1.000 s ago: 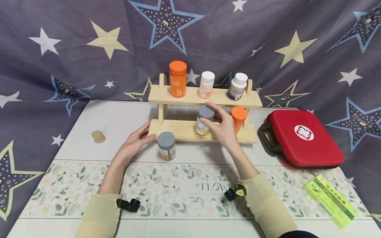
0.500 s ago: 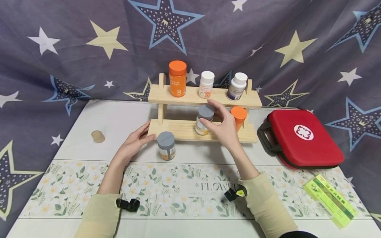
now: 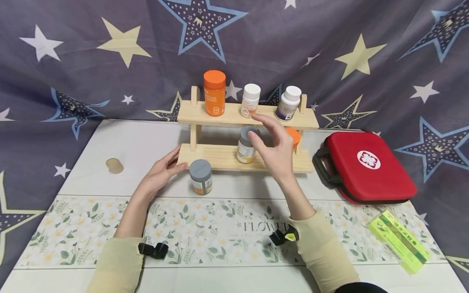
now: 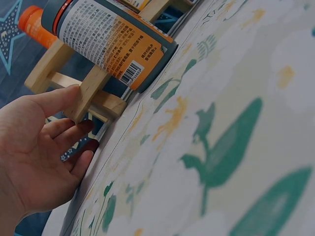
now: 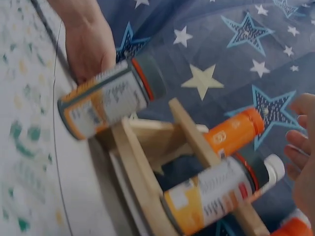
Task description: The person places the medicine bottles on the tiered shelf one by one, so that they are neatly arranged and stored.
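A two-tier wooden rack [image 3: 216, 158] stands at the back of the table. My left hand [image 3: 161, 171] holds the left end of its lower shelf, thumb over the edge and fingers curled behind, as the left wrist view shows. On the lower shelf stands a grey-lidded supplement bottle [image 3: 246, 149]. My right hand [image 3: 275, 152] is beside this bottle, thumb and fingers spread; in the right wrist view its fingers [image 5: 299, 147] are clear of it. A second grey-lidded bottle [image 3: 201, 179] stands on the table before the rack's left end. An orange-lidded bottle [image 3: 293, 137] is partly hidden behind my right hand.
The upper shelf bears an orange bottle [image 3: 214, 95], a white bottle [image 3: 250, 101] and a white-capped bottle with a dark label [image 3: 288, 105]. At right lie a red first-aid case [image 3: 370, 167] and a yellow-green box [image 3: 399, 240]. A small tan cylinder [image 3: 115, 165] lies at left.
My right hand has let go of the grey-lidded bottle on the lower shelf and risen slightly, fingers wider. The left hand keeps its hold. The head view has shifted a little.
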Demonstrator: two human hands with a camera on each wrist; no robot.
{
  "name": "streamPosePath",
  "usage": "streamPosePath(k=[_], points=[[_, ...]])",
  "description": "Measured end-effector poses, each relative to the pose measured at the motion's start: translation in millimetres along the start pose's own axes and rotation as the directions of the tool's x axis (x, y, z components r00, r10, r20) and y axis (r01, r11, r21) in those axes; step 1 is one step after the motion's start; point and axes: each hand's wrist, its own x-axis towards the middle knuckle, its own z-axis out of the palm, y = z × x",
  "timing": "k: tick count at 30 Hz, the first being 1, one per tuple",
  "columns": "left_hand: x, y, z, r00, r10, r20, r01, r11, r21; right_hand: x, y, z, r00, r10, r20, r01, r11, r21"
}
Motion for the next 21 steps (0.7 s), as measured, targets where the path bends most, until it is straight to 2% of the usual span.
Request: streamPosePath(k=[3,6,9,13,17,21], points=[[0.5,-0.1,-1.2,1.000,0.000,0.006,0.000,1.000,-0.002,1.4,-8,11,0.998,-0.062,-0.018,0.063,0.997,0.049],[0.5,0.0,-1.5,1.000,0.001,0.003,-0.001,1.000,-0.001,1.3,-15,23,0.996,-0.088,-0.001,0.088,0.992,0.086],[-0.3,0.4,-2.4,1.000,0.005,-0.004,-0.005,1.000,-0.002,-1.0,-19,36,0.994,-0.088,0.059,0.081,0.991,0.106],[-1.8,1.1,-3.7,1.000,0.009,-0.006,-0.009,1.000,-0.009,-7.4,-17,50,0.982,-0.076,0.172,0.055,0.991,0.122],[-3.1,1.9,-3.7,1.000,0.010,-0.011,-0.010,1.000,-0.013,-15.0,-12,58,0.956,0.000,0.294,-0.035,0.993,0.113],[-2.9,2.6,-2.2,1.000,0.012,-0.009,-0.012,1.000,-0.014,-21.1,-8,62,0.906,0.112,0.407,-0.143,0.989,0.047]])
